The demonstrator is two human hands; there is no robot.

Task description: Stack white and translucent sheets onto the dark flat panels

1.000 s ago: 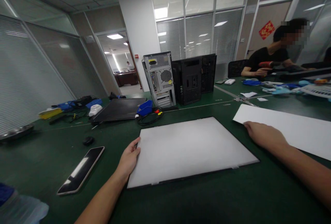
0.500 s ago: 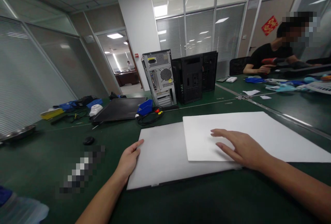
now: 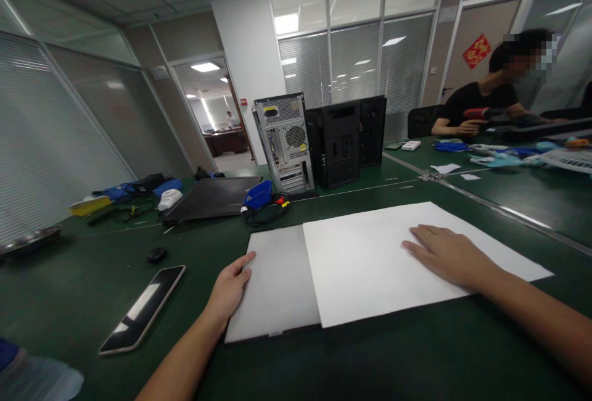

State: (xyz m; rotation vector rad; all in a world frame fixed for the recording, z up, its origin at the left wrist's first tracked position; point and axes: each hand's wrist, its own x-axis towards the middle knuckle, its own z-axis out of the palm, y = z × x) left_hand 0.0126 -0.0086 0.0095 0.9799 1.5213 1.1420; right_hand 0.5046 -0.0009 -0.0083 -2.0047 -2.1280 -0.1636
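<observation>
My left hand [image 3: 231,287] grips the left edge of a greyish-white flat panel [image 3: 277,284] with a thin dark rim, thumb and index finger showing at the edge. A brighter white sheet [image 3: 361,271] lies over the panel's right part and reaches past it to the right. On that sheet my right hand [image 3: 451,258] rests palm down, fingers stretched out. The panel's right side is hidden under the sheet.
A phone [image 3: 143,310] and a small round black object [image 3: 156,255] lie left. Computer cases [image 3: 289,142] stand behind, beside a dark flat panel [image 3: 210,196] and a blue device with cables [image 3: 258,194]. Across the table, a person [image 3: 481,102] holds a red power tool [image 3: 478,115].
The white sheet has slid left and turned, covering more of the panel. My right hand has moved right and now lies flat on it; my left hand stays at the edge.
</observation>
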